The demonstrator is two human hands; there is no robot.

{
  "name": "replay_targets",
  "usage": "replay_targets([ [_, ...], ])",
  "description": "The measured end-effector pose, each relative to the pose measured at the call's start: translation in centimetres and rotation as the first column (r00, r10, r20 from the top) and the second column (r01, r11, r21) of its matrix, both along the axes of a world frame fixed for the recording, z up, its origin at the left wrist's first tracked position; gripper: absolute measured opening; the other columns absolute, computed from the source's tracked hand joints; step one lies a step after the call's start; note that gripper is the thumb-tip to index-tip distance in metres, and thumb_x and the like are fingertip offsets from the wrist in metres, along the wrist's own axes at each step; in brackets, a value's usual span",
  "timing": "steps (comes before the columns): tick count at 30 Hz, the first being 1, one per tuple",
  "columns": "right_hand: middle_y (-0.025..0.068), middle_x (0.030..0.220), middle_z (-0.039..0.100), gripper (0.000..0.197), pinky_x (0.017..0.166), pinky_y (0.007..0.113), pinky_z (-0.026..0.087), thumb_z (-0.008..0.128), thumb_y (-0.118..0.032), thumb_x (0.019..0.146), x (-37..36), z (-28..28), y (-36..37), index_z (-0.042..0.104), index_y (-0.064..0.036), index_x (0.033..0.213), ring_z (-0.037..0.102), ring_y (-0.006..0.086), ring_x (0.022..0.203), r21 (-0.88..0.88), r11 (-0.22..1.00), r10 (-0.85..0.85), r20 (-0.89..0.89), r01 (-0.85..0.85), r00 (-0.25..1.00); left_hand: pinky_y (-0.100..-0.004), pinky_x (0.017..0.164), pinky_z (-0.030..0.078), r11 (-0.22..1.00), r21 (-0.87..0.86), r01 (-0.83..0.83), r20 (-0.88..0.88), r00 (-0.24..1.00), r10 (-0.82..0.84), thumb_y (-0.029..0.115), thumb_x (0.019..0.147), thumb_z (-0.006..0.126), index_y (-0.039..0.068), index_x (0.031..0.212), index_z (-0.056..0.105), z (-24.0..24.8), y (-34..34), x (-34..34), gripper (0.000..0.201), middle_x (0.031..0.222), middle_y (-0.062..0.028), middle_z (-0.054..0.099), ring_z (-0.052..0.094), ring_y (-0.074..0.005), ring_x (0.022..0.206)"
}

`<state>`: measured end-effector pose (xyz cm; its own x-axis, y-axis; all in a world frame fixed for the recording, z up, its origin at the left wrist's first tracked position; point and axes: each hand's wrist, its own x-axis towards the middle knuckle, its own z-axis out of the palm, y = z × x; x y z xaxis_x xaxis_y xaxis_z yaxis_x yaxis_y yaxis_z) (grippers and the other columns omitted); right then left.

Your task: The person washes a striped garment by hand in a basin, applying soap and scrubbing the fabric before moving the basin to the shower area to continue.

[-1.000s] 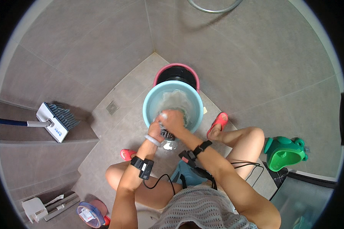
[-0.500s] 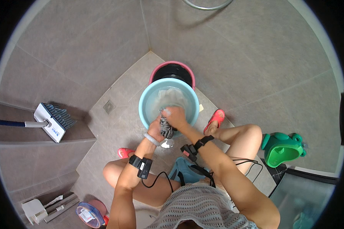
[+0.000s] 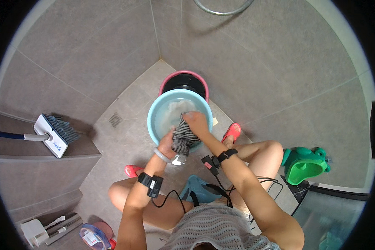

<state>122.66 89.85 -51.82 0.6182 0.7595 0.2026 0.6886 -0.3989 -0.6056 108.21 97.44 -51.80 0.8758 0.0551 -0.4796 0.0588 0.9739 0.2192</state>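
Over the blue basin, both hands' grip clamps the striped cloth, left hand low, right hand high.

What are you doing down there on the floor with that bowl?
A person is squatting on the grey tiled floor and washing by hand. Both hands grip a dark striped cloth: the right hand holds its top end over the light blue basin, and the left hand holds its lower end at the basin's near rim. The basin has cloudy water in it. Right behind it stands a black bucket with a pink rim. The person wears red sandals.
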Motion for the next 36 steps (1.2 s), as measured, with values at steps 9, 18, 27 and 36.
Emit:
replay_targets([
  [9, 0.0054, 0.085, 0.061, 0.017, 0.066, 0.024, 0.045, 0.059, -0.01, 0.08, -3.9, 6.5, 0.8, 0.06, -0.0003, 0.094, 0.057, 0.0112, 0.075, 0.379, 0.872, 0.232, -0.877, 0.309, 0.421, -0.0322, 0.075, 0.04, 0.917, 0.32, -0.24, -0.412, 0.836, 0.362, 0.049, 0.085, 0.052, 0.016, 0.118, 0.047, -0.9, 0.6, -0.5, 0.048, 0.105, -0.0006, 0.054, 0.049, -0.0139, 0.097],
  [18, 0.0115, 0.082, 0.062, 0.019, 0.062, 0.035, 0.048, 0.058, -0.022, 0.072, -5.2, 2.8, 0.6, 0.062, -0.0067, 0.082, 0.059, 0.0295, 0.068, 0.235, 0.901, 0.388, -0.056, -0.366, 0.92, -0.0262, 0.085, 0.042, 0.75, 0.661, 0.023, -0.139, 0.986, 0.092, 0.011, 0.088, 0.048, 0.01, 0.108, 0.054, 2.0, -1.3, -2.8, 0.021, 0.101, -0.0043, 0.061, 0.056, -0.0156, 0.093],
  [27, 0.0171, 0.071, 0.06, 0.025, 0.057, 0.043, 0.045, 0.056, -0.029, 0.073, -5.9, 1.9, 1.1, 0.061, -0.0048, 0.069, 0.057, 0.0356, 0.063, 0.073, 0.981, 0.179, -0.003, -0.179, 0.984, -0.037, 0.089, 0.045, 0.986, 0.098, -0.137, 0.013, 0.991, 0.137, 0.0, 0.086, 0.042, 0.008, 0.121, 0.041, -2.2, 0.0, -1.3, 0.036, 0.114, -0.0082, 0.053, 0.052, -0.0216, 0.106],
  [36, 0.0141, 0.067, 0.061, 0.023, 0.053, 0.044, 0.044, 0.056, -0.029, 0.073, -7.1, 3.3, 0.7, 0.06, -0.0072, 0.065, 0.056, 0.0342, 0.056, 0.269, 0.94, 0.225, -0.032, -0.208, 0.974, -0.0353, 0.089, 0.046, 0.976, 0.162, -0.144, 0.084, 0.988, 0.131, 0.002, 0.088, 0.043, 0.007, 0.12, 0.045, 0.1, -0.2, -2.4, 0.032, 0.116, -0.0061, 0.054, 0.054, -0.0202, 0.104],
])
